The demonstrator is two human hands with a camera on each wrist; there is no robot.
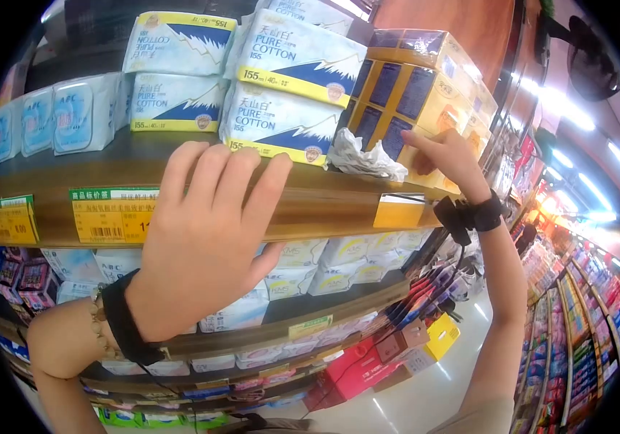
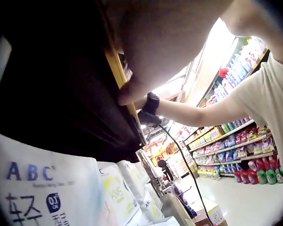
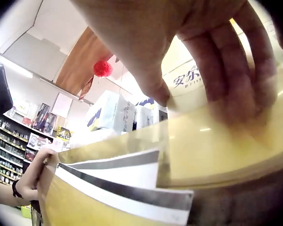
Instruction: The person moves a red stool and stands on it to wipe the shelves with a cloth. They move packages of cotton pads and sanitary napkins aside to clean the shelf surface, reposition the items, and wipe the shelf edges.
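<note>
A wooden shelf (image 1: 324, 206) runs across the head view in a shop aisle, its front edge carrying a green-and-yellow price tag (image 1: 111, 215) and a plain yellow label (image 1: 398, 214); the left hand (image 1: 205, 239) lies flat against that edge, fingers straight and spread, holding nothing. The right hand (image 1: 449, 159) reaches to the yellow-and-blue boxed pack (image 1: 415, 98) standing at the shelf's right end, fingertips pressed to its lower front, the grip not curled round it; the right wrist view shows the fingers (image 3: 236, 70) laid on the pack's glossy face. Just left of that hand a crumpled white cloth (image 1: 364, 159) sits on the shelf, touching the stacked Pure Cotton packs (image 1: 288, 87); further packs fill the lower shelves (image 1: 324, 304); the pale floor (image 1: 426, 398) and bright ceiling lights (image 1: 578, 173) stretch away along the aisle to the right.
</note>
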